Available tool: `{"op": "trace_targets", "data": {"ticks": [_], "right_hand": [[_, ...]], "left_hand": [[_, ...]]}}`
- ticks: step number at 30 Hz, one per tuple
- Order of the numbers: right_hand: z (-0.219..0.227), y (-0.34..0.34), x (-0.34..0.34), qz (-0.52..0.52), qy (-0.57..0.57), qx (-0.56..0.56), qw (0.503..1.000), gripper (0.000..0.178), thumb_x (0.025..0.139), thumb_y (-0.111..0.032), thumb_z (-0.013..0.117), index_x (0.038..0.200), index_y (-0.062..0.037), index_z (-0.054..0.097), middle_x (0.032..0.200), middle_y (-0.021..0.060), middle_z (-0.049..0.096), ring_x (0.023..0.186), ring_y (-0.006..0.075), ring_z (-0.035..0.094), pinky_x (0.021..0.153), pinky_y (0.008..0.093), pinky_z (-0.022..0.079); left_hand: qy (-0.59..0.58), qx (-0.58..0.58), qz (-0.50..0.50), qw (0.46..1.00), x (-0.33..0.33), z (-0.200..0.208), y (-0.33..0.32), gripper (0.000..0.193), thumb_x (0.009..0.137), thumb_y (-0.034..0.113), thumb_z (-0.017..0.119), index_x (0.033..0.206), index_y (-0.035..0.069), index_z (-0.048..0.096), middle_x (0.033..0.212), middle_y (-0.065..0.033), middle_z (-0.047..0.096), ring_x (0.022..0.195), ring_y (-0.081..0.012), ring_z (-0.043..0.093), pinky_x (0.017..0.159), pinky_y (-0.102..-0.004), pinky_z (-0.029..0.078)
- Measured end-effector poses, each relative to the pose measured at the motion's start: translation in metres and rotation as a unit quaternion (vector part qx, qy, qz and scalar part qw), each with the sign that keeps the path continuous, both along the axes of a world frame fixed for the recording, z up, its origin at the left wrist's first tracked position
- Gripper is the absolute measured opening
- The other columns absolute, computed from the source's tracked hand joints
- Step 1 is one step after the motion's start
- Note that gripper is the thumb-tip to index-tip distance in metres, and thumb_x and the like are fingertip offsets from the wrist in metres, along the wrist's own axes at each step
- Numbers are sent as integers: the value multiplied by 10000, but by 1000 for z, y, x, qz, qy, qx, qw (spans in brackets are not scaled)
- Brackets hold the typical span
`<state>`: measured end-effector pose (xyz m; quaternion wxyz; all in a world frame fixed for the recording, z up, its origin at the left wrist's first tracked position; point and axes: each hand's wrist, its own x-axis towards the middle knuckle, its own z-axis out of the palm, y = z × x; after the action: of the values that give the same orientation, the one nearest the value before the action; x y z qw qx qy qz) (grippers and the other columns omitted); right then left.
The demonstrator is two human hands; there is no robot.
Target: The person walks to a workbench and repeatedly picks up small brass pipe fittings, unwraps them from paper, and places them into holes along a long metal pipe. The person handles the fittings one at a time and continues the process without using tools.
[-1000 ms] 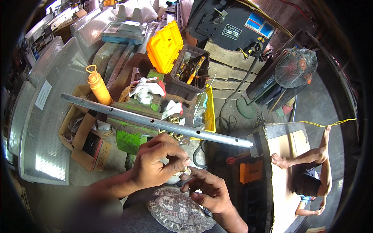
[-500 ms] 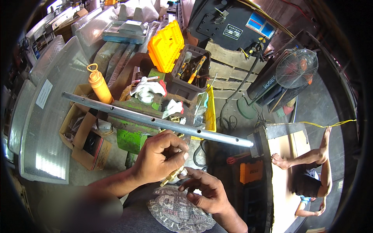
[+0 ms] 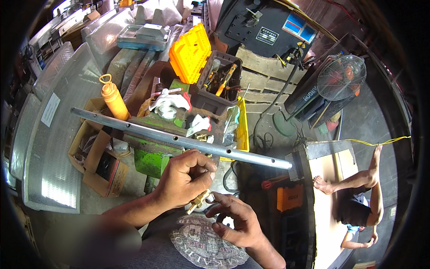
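Observation:
My left hand [image 3: 187, 176] is closed, thumb against curled fingers, on a brass fitting [image 3: 197, 202] whose lower end sticks out below the grip. A whitish patch shows on the fitting's right side. My right hand [image 3: 237, 219] is just to the right, its bent fingers apart from the thumb and one fingertip at or touching that patch. A bright white spot shows between its thumb and fingers; I cannot tell what it is. Beyond the hands, a long grey metal tube [image 3: 192, 144] with a row of holes lies across the green bench [image 3: 150, 162]. More brass fittings [image 3: 204, 138] lie behind the tube.
White gloves [image 3: 170, 99] and a clear round container [image 3: 167, 112] lie on the bench, near an open toolbox [image 3: 215, 101] with an orange lid. An orange bottle [image 3: 114, 99] and cardboard boxes [image 3: 104, 172] are at the left. On the right, a person [image 3: 358, 197] lies on a board, below a fan [image 3: 341, 77].
Both hands have barely moved. The fitting in my left hand has turned or shifted slightly, and my right fingers have moved a little left.

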<state>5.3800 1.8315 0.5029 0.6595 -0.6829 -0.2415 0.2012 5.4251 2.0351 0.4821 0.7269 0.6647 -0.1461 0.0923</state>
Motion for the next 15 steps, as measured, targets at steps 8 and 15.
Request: {"op": "trace_targets", "data": {"ticks": [8, 15], "right_hand": [[3, 5, 3, -44, -192, -135, 971, 584, 791, -126, 713, 1328, 24, 540, 1217, 223, 568, 963, 301, 656, 840, 351, 536], [5, 7, 4, -67, -273, -186, 941, 513, 767, -148, 725, 1262, -49, 628, 1262, 221, 551, 985, 317, 635, 796, 369, 546]], "left_hand": [[1, 31, 14, 999, 3, -6, 2, 101, 811, -39, 664, 884, 16, 622, 823, 5, 568, 630, -18, 520, 532, -199, 420], [31, 10, 2, 999, 4, -7, 2, 104, 806, -48, 655, 875, 20, 615, 814, 9, 558, 648, -21, 538, 545, -200, 433]]}}
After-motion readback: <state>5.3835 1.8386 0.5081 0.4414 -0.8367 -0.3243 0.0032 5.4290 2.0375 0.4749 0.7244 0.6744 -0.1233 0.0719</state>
